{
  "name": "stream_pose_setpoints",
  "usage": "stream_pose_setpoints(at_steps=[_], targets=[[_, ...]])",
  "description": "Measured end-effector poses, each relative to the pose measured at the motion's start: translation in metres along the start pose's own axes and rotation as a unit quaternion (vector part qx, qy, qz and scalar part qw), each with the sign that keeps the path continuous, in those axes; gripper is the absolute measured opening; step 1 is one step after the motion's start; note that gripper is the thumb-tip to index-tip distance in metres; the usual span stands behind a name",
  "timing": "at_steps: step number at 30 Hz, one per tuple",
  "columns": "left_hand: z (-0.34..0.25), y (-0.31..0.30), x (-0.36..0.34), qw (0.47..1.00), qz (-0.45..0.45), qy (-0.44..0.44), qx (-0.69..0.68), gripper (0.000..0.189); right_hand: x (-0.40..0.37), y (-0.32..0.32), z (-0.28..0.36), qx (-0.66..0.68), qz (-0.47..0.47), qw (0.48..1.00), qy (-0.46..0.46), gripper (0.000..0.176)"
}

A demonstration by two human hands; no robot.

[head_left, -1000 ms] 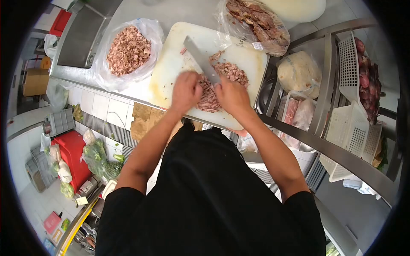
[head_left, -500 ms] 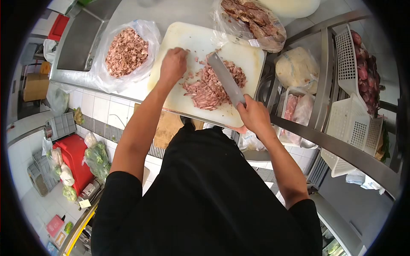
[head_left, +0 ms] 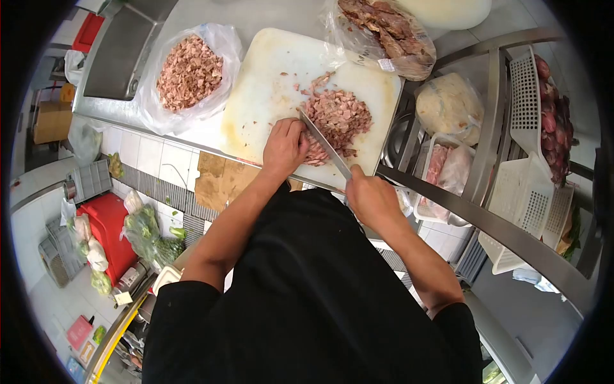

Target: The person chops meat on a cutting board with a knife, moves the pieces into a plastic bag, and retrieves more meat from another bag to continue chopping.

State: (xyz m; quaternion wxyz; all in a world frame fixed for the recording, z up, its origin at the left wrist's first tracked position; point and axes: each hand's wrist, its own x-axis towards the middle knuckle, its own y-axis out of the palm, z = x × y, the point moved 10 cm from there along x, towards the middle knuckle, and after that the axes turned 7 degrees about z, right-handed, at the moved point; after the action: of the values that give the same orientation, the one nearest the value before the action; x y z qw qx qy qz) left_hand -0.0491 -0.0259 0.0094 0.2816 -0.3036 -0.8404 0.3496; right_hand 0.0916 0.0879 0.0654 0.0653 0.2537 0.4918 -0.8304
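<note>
Head view: the right hand (head_left: 371, 195) is gripping the knife (head_left: 327, 144) with closed fingers, its blade slanting forward-left over the board (head_left: 256, 64), between the meat (head_left: 339, 115) and the left hand (head_left: 284, 147), whose fingers are bending near the tip, their hold unclear, both forearms reaching inward.

White label (head_left: 386, 64) on meat bag (head_left: 416, 64): print unreadable.

Cutting board (head_left: 256, 83): white with yellowish stains. Chopped meat (head_left: 339, 115): pinkish brown. Sleeves (head_left: 185, 307): plain black. Bin (head_left: 112, 233): red.
</note>
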Motion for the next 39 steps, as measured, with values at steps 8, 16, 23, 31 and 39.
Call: stream_pose_setpoints(at_steps=[8,16,23,31,39], targets=[[0.012,0.009,-0.004,0.998,0.03,-0.023,-0.053,0.033,0.106,-0.001,0.025,0.016,-0.102,0.992,-0.067,0.018],[-0.012,-0.001,-0.019,0.993,0.107,0.04,-0.022,0.062,0.024,-0.032,-0.01,0.02,-0.035,0.999,-0.008,0.02],[-0.003,-0.001,-0.013,0.999,0.033,0.015,-0.019,0.042,-0.008,-0.008,-0.006,0.006,0.038,0.999,0.013,0.021],[-0.007,-0.003,-0.011,1.0,0.019,0.016,-0.008,0.036,0.095,0.013,0.019,0.009,-0.065,0.997,-0.044,0.017],[-0.007,-0.008,-0.013,0.999,0.014,0.014,-0.038,0.035,0.0,-0.013,0.011,-0.008,0.031,0.999,-0.001,0.018]])
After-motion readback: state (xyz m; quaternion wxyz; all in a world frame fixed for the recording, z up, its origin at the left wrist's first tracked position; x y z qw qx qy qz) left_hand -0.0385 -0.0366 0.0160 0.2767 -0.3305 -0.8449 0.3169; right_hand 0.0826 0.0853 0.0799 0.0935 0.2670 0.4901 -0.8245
